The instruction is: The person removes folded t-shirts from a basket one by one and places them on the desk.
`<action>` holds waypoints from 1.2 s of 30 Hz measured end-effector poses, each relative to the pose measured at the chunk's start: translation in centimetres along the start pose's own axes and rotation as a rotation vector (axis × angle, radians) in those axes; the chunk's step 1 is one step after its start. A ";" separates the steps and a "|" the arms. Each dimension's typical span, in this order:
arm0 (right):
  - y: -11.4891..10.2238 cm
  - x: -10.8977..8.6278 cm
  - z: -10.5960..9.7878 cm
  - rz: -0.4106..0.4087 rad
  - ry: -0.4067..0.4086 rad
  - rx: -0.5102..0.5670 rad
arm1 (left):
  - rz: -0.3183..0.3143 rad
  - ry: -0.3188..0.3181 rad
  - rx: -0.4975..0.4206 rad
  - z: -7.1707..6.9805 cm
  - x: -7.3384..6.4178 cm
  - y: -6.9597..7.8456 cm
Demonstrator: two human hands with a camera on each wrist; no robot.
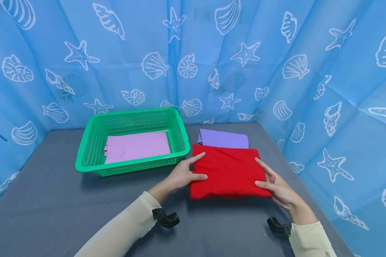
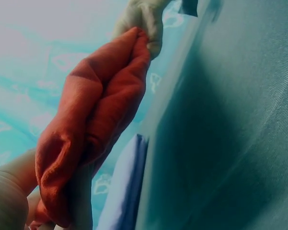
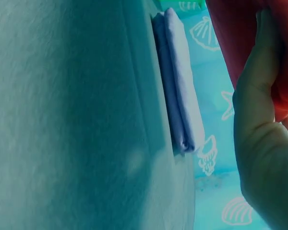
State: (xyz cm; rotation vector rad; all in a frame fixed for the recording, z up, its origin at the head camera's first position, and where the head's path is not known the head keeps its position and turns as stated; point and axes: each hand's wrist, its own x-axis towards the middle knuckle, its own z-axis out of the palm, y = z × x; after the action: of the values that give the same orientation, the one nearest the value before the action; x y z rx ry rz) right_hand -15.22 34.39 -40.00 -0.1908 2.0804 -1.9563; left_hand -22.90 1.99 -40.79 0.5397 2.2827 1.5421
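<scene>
Both hands hold a folded red cloth [image 1: 228,171] by its two ends. At its left end the left hand [image 1: 182,175] grips it, thumb and a finger lying on top. My right hand [image 1: 278,187] grips the right end in the same way. Both wrist views show the red cloth [image 2: 93,110] raised off the table, its layered folded edge facing the left wrist camera. Behind it a folded purple cloth [image 1: 225,138] lies on the table, partly covered by the red one in the head view.
A green basket [image 1: 78,160] stands at the left on the grey table [image 1: 51,200], holding a folded pink cloth [image 1: 138,146]. A blue curtain [image 1: 193,46] with white sea shells and starfish hangs behind and along the right side.
</scene>
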 end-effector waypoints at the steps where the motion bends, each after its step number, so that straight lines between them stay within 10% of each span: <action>1: 0.1 -0.1 -0.1 0.000 0.003 -0.011 | 0.005 -0.006 0.001 0.2 0.1 -0.1; 36: 2.7 -1.7 -3.6 0.050 0.001 -0.060 | 0.027 -0.102 -0.032 5.1 2.6 -1.7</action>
State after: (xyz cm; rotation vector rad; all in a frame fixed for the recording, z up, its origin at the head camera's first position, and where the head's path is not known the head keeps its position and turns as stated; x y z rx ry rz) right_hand -14.43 38.50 -42.38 -0.1487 2.1252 -1.8675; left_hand -22.97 6.73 -44.34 0.6278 2.1794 1.5254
